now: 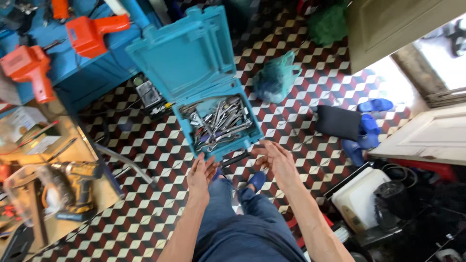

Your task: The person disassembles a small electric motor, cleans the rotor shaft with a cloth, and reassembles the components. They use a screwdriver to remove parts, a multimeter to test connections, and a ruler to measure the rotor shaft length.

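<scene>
Fingers of both hands spread beside the open teal toolbox (204, 73) of wrenches (221, 123), green bag (275, 77) behind.

Tangled wrenches (221, 123) in toolbox (194, 63), individually indistinct

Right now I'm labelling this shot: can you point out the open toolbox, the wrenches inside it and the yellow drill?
toolbox (182, 58), head view, on the inside of the raised teal lid.
wrenches (224, 123), head view, middle of the metal pile.
yellow drill (80, 180), head view, on its body.
</scene>
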